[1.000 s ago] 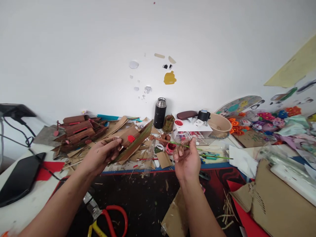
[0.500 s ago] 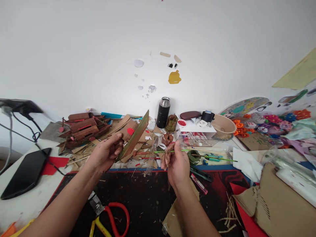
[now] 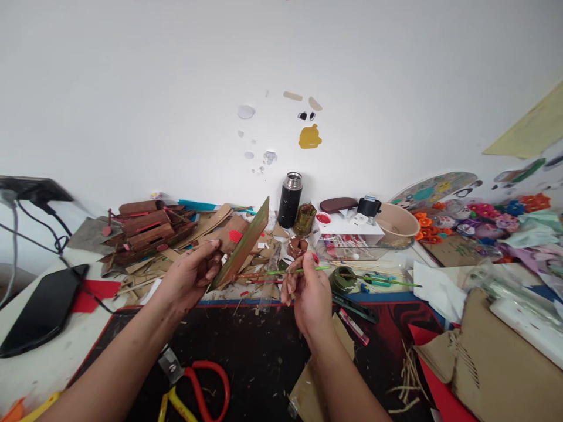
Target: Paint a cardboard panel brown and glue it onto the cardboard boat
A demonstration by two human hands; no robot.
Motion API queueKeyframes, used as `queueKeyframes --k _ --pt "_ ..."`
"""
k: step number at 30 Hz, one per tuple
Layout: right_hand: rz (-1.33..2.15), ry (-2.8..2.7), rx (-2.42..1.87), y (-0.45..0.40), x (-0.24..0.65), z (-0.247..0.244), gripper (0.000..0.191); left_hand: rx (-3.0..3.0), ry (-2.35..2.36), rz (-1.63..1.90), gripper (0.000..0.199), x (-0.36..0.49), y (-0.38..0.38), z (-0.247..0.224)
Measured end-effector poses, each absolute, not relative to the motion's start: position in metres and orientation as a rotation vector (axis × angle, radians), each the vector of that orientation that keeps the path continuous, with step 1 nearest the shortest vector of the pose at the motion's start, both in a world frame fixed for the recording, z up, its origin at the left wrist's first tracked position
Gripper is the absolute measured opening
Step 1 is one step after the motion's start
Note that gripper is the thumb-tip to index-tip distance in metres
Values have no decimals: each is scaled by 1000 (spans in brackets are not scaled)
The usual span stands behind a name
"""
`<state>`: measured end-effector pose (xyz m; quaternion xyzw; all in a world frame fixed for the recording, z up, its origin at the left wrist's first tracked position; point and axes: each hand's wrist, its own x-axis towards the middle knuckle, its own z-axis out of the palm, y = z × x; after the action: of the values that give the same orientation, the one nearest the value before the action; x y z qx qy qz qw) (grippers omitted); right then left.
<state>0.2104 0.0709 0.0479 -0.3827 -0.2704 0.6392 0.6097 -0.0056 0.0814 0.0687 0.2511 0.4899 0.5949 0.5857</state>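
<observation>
My left hand (image 3: 190,276) grips a flat, narrow painted piece (image 3: 247,239), brown on its face with green along its edges, held up at a slant. Between the fingers of my right hand (image 3: 310,296) is a paintbrush (image 3: 273,272) with a green handle, pointing left. Its brown-smeared tip meets, or nearly meets, the lower right edge of the piece. Just behind the right hand stand a brown paint-covered pot (image 3: 298,245) and a green paint jar (image 3: 343,280). A second thin stick (image 3: 387,281) lies across the green jar.
Cardboard scraps (image 3: 211,223) and a brown model (image 3: 147,228) crowd the back left. A black flask (image 3: 290,200) stands by the wall. Red-handled pliers (image 3: 211,375) and a cardboard strip (image 3: 312,381) lie on the dark mat (image 3: 255,363). A phone (image 3: 44,308) is at left, flowers (image 3: 492,217) at right.
My right hand has moved slightly left, bringing the brush tip closer to the painted piece. The piece has shifted a little to the right in my left hand.
</observation>
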Motion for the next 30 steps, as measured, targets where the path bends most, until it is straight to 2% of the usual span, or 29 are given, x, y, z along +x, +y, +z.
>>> queueKeyframes --k 19,30 --pt "1353 -515 -818 78 223 56 56 617 1141 1335 50 3 78 70" --pt "1326 -460 -797 80 229 60 53 613 1167 1322 41 3 78 69"
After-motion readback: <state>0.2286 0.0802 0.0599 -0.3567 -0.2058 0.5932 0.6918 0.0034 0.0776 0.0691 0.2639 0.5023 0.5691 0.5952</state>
